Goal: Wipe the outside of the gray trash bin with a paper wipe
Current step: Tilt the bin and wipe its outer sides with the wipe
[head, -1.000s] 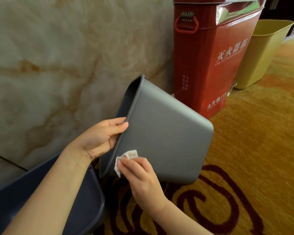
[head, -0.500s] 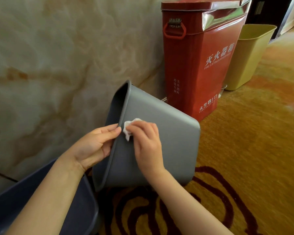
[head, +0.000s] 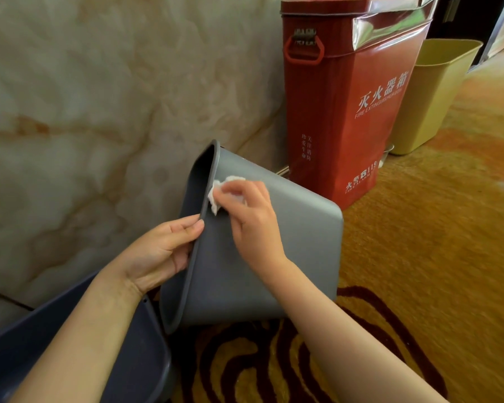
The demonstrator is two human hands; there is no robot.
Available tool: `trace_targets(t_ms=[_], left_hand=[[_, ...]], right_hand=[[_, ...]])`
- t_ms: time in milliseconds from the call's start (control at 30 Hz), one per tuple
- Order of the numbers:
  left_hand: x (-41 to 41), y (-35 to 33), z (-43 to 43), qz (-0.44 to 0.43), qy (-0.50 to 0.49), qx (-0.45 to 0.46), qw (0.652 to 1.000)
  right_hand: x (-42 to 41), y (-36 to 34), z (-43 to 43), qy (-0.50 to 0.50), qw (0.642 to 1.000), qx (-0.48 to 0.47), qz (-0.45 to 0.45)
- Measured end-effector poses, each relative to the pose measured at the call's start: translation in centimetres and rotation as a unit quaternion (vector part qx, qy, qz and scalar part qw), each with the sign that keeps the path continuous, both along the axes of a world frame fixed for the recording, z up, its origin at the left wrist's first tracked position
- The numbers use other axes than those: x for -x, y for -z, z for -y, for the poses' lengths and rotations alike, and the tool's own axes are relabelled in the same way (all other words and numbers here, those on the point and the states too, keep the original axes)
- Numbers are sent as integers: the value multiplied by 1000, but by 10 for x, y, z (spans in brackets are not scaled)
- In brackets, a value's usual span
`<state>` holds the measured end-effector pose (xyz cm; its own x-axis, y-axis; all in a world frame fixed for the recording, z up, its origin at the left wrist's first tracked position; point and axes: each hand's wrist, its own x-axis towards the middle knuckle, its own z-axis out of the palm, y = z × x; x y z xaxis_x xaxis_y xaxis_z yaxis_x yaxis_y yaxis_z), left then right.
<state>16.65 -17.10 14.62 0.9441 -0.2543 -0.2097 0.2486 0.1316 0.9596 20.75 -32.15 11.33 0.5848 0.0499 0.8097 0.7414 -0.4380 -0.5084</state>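
Bin: the gray trash bin (head: 274, 257) lies tipped on its side at centre frame, mouth toward the marble wall (head: 85, 126), base toward the red fire extinguisher box (head: 346, 112).
Left hand: my left hand (head: 160, 251) grips the rim, fingers (head: 186, 228) curled over its edge.
Right hand: my right hand (head: 253, 216) presses the crumpled paper wipe (head: 216, 196) onto the outer wall just beside the rim.
Handling: I judge it light, stiff, smooth plastic, likely slippery; the rim gives the surest hold.
Wipe: soft, thin, probably tears easily.
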Motion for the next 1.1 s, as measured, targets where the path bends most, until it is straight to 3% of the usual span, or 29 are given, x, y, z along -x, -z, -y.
trace_targets(t_ms=[300,400,500,767,867,967,1100], left_hand=[[-3,0,-7,-3,-21,-8,1000],[-5,-5,-7,-4,18,15,1000],[-10,-14,-4,4,52,-20,998],[-31,-38,15,38,-107,-154,981],[-38,-38,18,53,-154,-232,959],[-40,-40,20,58,-168,-250,952],[-42,-44,19,42,-164,-191,967]], right_hand=[[44,50,-8,-85,989,114,51],[54,56,-7,-109,982,140,68],[64,63,-5,-155,968,183,77],[69,90,29,-155,957,236,73],[62,102,59,-95,973,210,5],[56,121,92,40,987,122,-96],[55,136,109,217,941,-51,-256]])
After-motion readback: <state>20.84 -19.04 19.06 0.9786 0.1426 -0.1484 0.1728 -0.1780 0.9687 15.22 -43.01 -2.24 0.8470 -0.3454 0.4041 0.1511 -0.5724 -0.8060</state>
